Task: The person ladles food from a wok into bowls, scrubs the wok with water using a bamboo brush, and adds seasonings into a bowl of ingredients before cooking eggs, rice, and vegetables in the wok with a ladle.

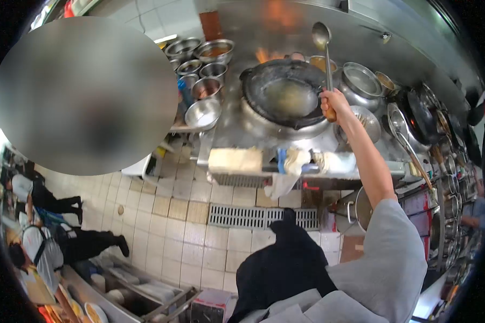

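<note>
My right hand (pixel 335 103) is closed around the wooden end of a long metal ladle (pixel 321 35), which points up and away with its bowl beyond the far rim of the wok. A large black wok (pixel 258 96) sits on the burner just left of my hand, and its middle looks wet and shiny. Orange flame (pixel 268 55) rises behind the wok's far edge. My left hand is not in view.
Steel bowls (pixel 203 113) with food and liquids stand left of the wok. A strainer pot (pixel 355 81), pans and a long-handled tool (pixel 415 156) crowd the right. Folded cloths (pixel 235 160) lie along the front edge. Two people (pixel 43 247) stand at the lower left.
</note>
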